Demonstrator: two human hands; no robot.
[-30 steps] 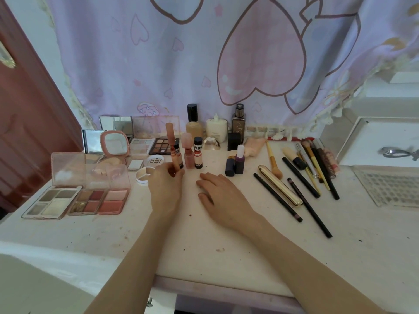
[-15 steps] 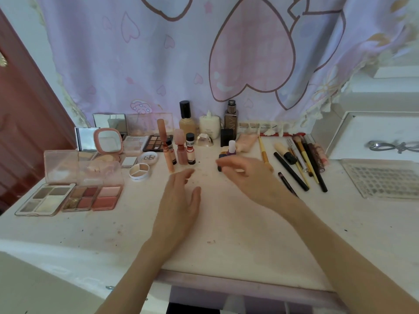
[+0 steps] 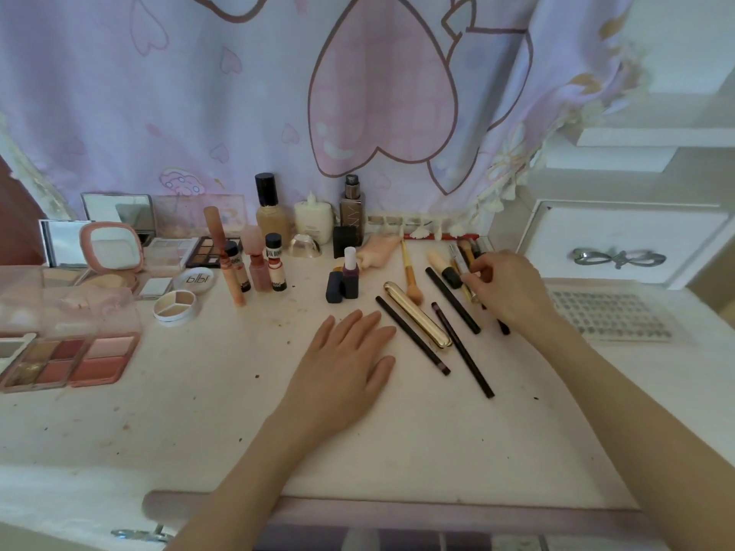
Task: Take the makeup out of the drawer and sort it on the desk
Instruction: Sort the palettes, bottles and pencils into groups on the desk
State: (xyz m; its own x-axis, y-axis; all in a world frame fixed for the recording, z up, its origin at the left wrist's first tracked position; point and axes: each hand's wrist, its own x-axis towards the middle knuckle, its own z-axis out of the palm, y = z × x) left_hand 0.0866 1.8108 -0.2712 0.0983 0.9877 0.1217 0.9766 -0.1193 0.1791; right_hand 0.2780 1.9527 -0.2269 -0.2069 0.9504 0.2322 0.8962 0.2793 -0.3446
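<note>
Reaching into the cluster of brushes near the far right edge of the white desk top (image 3: 397,451), the right hand (image 3: 505,288) has its fingers curled and pinching what looks like a slim clear-and-gold tube (image 3: 457,258); exactly which piece it grips is hard to tell. The left hand (image 3: 342,367) lies flat and relaxed on the bare middle of the desk, holding nothing.

Just beside the left hand's fingertips lie the long items, side by side: thin black pencils (image 3: 411,334), a shiny gold metal stick (image 3: 417,314) and a yellow-handled brush (image 3: 409,272). Farther left, small bottles stand upright in a group: a dark nail polish with white cap (image 3: 350,272) and pink lip tubes (image 3: 256,264), with taller foundation bottles (image 3: 272,216) at the far edge. Open pink eyeshadow and blush palettes (image 3: 79,359) and compacts fill the left edge.

Judging by these groupings, the sorting seems nearly finished. The drawer (image 3: 397,540) shows only as a sliver at the near edge, so whether makeup remains inside cannot be told.
</note>
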